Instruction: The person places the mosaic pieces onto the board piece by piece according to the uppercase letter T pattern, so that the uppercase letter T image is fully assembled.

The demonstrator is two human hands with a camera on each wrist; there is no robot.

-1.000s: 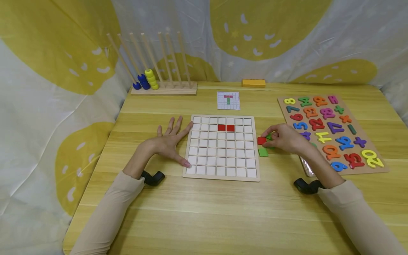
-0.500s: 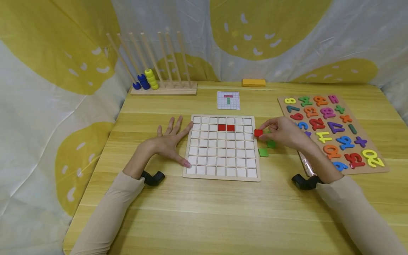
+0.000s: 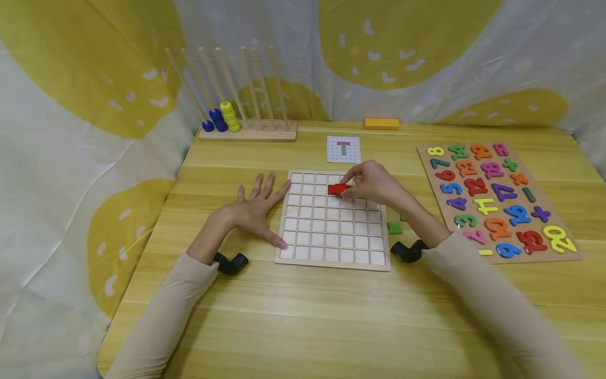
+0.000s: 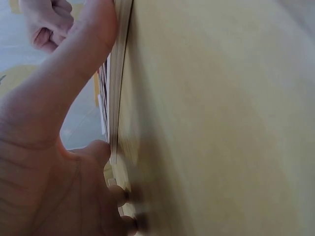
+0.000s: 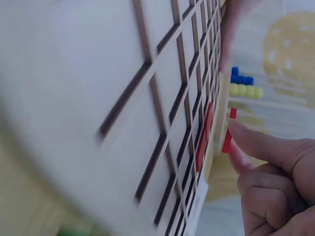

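A square wooden grid board (image 3: 333, 266) lies flat on the table. My left hand (image 3: 253, 213) has its fingers spread, with thumb and index fingertip at the board's left edge; in the left wrist view, the thumb (image 4: 64, 73) lies along that edge. Between thumb and fingertips, my right hand (image 3: 374, 181) pinches a red square tile (image 5: 229, 140). This tile is over the board's upper part, overlapping the red tiles (image 3: 332, 190) set in the grid. From the right wrist, a gap shows between it and those set tiles (image 5: 204, 142).
Green tiles (image 3: 395, 228) lie right of the board, partly hidden by the right arm. Behind the board is a pattern card (image 3: 343, 158). A number board (image 3: 502, 200) lies right, a peg rack with beads (image 3: 248, 134) back left, and an orange block (image 3: 381, 124) at the back.
My right hand has carried the red tile from the board's right side leftward over the grid, beside the set red tiles. My left hand keeps its place. The head view has shifted slightly.
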